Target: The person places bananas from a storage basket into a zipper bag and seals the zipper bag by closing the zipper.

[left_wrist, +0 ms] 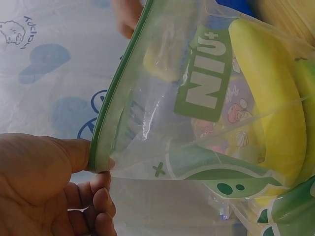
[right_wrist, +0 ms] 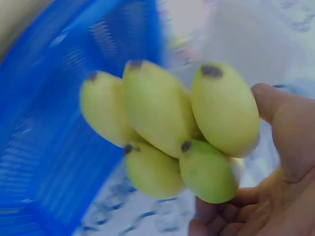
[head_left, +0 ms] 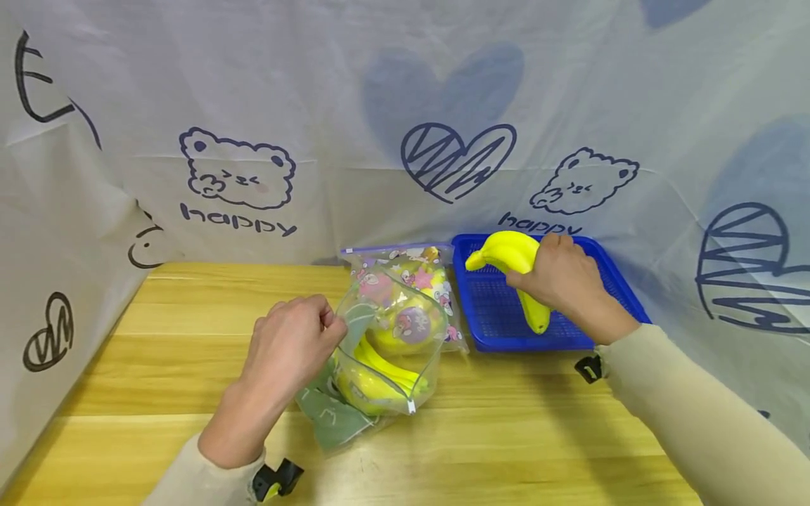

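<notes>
My right hand (head_left: 563, 275) grips a yellow bunch of bananas (head_left: 511, 254) above the blue basket. The right wrist view shows the blunt dark tips of that bunch (right_wrist: 157, 108), with the thumb on one side and fingers curled beneath. With thumb and fingers, my left hand (head_left: 292, 337) pinches the green-edged rim of a clear zip bag (left_wrist: 197, 162), whose mouth stands open. Another bunch of bananas (head_left: 386, 369) lies inside this bag, seen through the plastic in the left wrist view too.
Behind the open bag, a second zip bag (head_left: 443, 281) with pink cartoon prints holds yellow things. The blue basket (head_left: 490, 344) stands at the back right of the wooden table (head_left: 481, 450). A printed white cloth (head_left: 354, 190) hangs close behind and at both sides.
</notes>
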`<state>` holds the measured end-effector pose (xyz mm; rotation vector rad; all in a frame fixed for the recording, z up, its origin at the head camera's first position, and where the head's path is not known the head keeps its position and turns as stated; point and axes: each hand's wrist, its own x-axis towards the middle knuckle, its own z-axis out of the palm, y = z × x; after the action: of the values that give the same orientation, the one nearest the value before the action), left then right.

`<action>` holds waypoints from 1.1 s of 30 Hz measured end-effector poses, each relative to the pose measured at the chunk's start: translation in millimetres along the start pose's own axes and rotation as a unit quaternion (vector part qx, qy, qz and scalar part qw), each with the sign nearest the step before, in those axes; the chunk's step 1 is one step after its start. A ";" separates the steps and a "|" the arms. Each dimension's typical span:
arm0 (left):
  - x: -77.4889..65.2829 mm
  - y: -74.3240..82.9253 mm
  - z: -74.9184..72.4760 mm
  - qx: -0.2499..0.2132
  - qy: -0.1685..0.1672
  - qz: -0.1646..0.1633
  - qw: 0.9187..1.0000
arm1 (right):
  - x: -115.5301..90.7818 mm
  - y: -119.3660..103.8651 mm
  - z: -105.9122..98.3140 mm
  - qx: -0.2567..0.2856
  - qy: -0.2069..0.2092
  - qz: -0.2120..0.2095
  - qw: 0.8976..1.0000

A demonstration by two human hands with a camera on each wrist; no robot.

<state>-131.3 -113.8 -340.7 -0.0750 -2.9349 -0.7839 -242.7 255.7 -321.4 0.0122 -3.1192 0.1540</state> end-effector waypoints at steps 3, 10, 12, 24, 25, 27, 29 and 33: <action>0.1 0.6 1.1 0.005 -0.002 -0.003 1.000 | -15.7 -16.0 -24.1 0.007 -0.010 -0.018 1.000; -1.0 5.1 4.8 0.052 0.037 0.025 0.998 | -51.2 -49.6 -68.2 0.044 -0.025 -0.041 0.998; -1.4 6.5 5.9 0.056 0.053 0.035 0.996 | -61.8 -59.8 -75.6 0.062 -0.032 -0.049 0.996; -2.6 11.8 10.6 0.035 0.061 0.044 0.997 | -105.2 -119.7 -63.9 0.042 -0.068 -0.157 0.984; -3.0 12.2 10.8 0.034 0.060 0.045 0.997 | -105.0 -122.6 -61.4 0.034 -0.069 -0.165 0.983; -3.6 13.1 11.2 0.032 0.057 0.047 0.997 | -102.3 -127.4 -56.9 0.018 -0.073 -0.174 0.982; -4.4 14.1 11.4 0.030 0.053 0.049 0.997 | -97.2 -131.4 -52.8 0.004 -0.078 -0.184 0.980; -5.3 16.5 12.0 0.029 0.046 0.052 0.997 | -83.5 -140.0 -44.2 -0.022 -0.104 -0.196 0.975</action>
<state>-125.8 -93.6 -343.5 -0.1811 -2.8382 -0.6689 -157.2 121.3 -265.2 0.6810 -3.2394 0.0788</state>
